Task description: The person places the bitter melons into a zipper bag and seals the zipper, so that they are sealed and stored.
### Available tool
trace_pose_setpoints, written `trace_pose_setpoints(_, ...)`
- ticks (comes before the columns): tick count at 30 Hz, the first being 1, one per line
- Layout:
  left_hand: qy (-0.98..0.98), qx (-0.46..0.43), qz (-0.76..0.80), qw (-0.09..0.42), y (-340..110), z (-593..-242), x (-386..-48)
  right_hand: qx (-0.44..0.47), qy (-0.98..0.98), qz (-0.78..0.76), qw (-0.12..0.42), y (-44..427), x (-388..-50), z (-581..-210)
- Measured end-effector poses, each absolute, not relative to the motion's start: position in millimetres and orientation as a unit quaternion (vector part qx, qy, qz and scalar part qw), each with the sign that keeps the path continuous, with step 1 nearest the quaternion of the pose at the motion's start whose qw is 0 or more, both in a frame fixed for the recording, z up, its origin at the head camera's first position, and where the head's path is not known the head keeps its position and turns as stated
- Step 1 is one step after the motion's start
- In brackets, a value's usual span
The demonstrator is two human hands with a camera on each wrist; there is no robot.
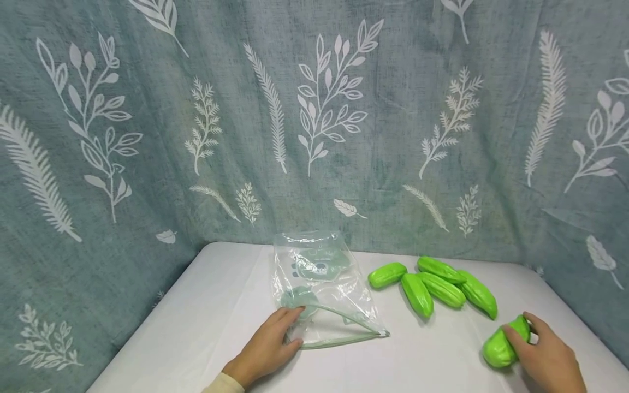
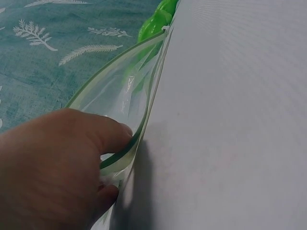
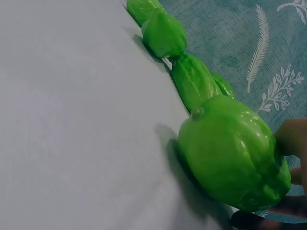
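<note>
A clear zip bag (image 1: pixel 324 273) with a green zip edge and green printed shapes lies flat on the white table, its mouth parted toward the near side. My left hand (image 1: pixel 269 344) holds the rim at the left end of that mouth; in the left wrist view the hand (image 2: pixel 62 158) has a fingertip over the green edge. At the right, my right hand (image 1: pixel 550 349) grips a glossy green cucumber (image 1: pixel 502 346), thumb on the near side and fingers over the far side. In the right wrist view this cucumber (image 3: pixel 228 148) looks plump, its shadow beside it on the table.
Several more green cucumbers (image 1: pixel 442 289) lie grouped between the bag and my right hand, some touching. A white zip slider (image 1: pixel 383 333) sits at the bag's right corner. Behind the table (image 1: pixel 417 360) hangs a blue-green curtain (image 1: pixel 393 180) with white leaf prints.
</note>
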State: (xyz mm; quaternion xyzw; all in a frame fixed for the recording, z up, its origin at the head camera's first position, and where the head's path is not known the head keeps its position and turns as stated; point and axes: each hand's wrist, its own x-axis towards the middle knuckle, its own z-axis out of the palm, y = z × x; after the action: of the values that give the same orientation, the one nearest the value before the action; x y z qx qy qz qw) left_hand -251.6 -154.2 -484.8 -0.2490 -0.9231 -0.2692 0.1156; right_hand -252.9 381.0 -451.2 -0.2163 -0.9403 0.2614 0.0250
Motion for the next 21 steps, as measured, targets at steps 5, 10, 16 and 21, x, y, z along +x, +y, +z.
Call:
trace_pose_setpoints(5, -0.924, -0.246, -0.269, 0.118, -152.9, -484.3, -251.1, -0.208, -0.932, 0.295, 0.034, 376.1, -253.1, -449.4)
trace_pose_setpoints(10, -0.926, -0.24, -0.269, 0.115, -153.6, -485.9, -248.9, -0.203, -0.924, 0.322, 0.049, 369.9, -252.2, -450.8)
trace_pose_setpoints(16, -0.924, -0.247, -0.264, 0.124, -155.8, -486.4, -250.2, -0.164, -0.933, 0.312, 0.074, 360.5, -253.1, -448.6)
trace_pose_setpoints(21, -0.922, -0.251, -0.268, 0.122, -154.6, -485.8, -251.4, -0.154, -0.942, 0.289, 0.081, 357.2, -252.0, -446.5)
